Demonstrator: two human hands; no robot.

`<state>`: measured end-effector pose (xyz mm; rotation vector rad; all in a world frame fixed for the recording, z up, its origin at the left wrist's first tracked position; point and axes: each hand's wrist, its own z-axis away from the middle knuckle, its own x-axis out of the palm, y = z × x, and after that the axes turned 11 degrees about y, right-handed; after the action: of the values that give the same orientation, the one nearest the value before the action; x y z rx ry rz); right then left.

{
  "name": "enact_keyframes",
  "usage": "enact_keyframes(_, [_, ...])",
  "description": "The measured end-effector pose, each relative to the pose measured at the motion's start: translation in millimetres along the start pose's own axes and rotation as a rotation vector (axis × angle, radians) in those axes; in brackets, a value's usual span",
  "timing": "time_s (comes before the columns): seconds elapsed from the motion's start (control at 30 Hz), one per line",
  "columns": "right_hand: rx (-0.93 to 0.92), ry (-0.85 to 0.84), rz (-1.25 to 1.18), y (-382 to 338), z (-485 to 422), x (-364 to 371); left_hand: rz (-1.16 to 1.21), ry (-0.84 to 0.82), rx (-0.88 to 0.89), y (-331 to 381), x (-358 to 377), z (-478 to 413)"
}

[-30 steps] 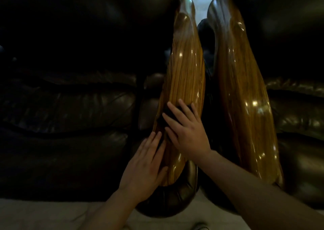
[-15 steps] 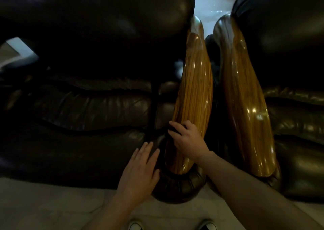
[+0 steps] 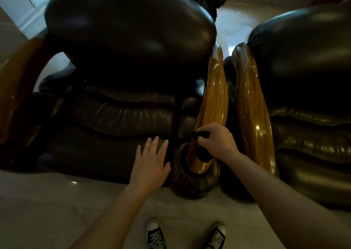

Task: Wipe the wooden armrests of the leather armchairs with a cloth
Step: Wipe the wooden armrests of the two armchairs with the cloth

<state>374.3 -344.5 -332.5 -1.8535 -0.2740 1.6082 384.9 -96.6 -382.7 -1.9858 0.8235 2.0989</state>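
Note:
Two dark leather armchairs stand side by side, each with a glossy wooden armrest. The left chair's armrest (image 3: 212,104) runs down the middle of the view; the right chair's armrest (image 3: 250,106) lies just beside it. My right hand (image 3: 216,140) is closed on a dark cloth (image 3: 203,154) and presses it on the lower front end of the left chair's armrest. My left hand (image 3: 152,161) lies flat with fingers spread on the leather seat front, left of that armrest, holding nothing.
The left armchair (image 3: 121,58) fills the left and centre, the right armchair (image 3: 307,89) the right side. Another wooden armrest (image 3: 17,85) shows at the far left edge. My two sneakers (image 3: 186,235) stand on the pale tiled floor (image 3: 47,207).
My right hand slid the cloth down the armrest towards its front end and curled tighter. My left hand shifted off the wood onto the leather. The view pulled back, showing the floor and shoes.

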Motion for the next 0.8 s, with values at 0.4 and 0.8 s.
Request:
enact_keyframes(0.4, [-0.17,-0.115,-0.058,-65.7,21.3,-64.9,-0.028,0.064,-0.212,35.1,-58.3,48.1])
enact_keyframes(0.8, [-0.468,-0.379,-0.09,-96.3,52.6,-82.2,-0.088,0.172,-0.705,116.5,-78.9,147.1])
